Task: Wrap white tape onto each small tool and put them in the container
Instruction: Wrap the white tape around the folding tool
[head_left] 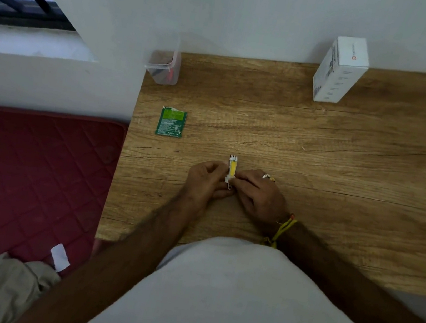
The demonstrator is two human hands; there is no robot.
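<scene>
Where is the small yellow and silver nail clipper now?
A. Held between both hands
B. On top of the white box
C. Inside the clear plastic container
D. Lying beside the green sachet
A: the left hand and right hand both grip the small yellow and silver nail clipper at its near end.

no wording can be read anywhere: the white box (340, 69), well beyond the right hand (259, 196), bears a small red logo and grey print too blurred to make out, and the green sachet (171, 122) beyond the left hand (204, 181) carries illegible fine print.
</scene>
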